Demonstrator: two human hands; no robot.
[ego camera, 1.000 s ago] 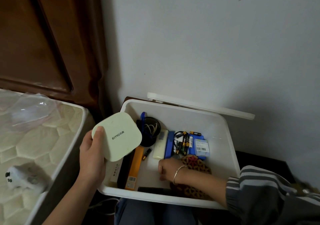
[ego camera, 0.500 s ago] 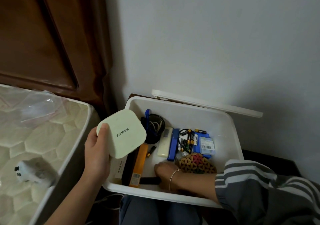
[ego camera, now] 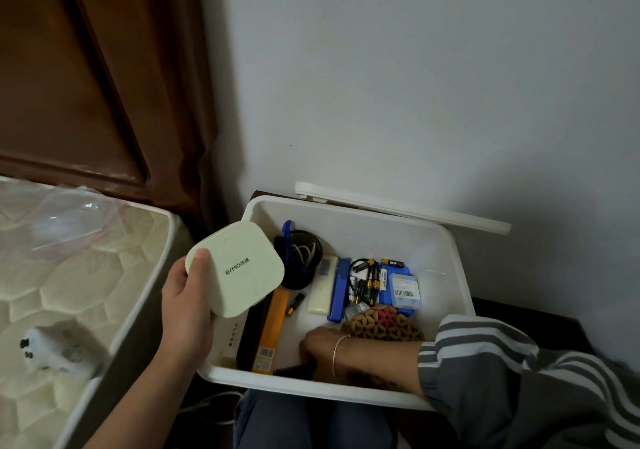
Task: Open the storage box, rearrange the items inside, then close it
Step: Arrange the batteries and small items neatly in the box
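Left hand (ego camera: 187, 306) gripped the pale square case (ego camera: 239, 268), thumb on top, raised over the box's left side. Right hand (ego camera: 318, 344) was low inside the storage box (ego camera: 363, 234), on a dark item (ego camera: 294, 369); we couldn't tell whether it gripped. We judged the case light, rigid and smooth, so slippery, best held across opposite edges. Lid (ego camera: 398, 208) was beyond both hands by the wall (ego camera: 415, 85). Dark table (ego camera: 495, 310) below the box, bed (ego camera: 86, 293) left of the left hand.
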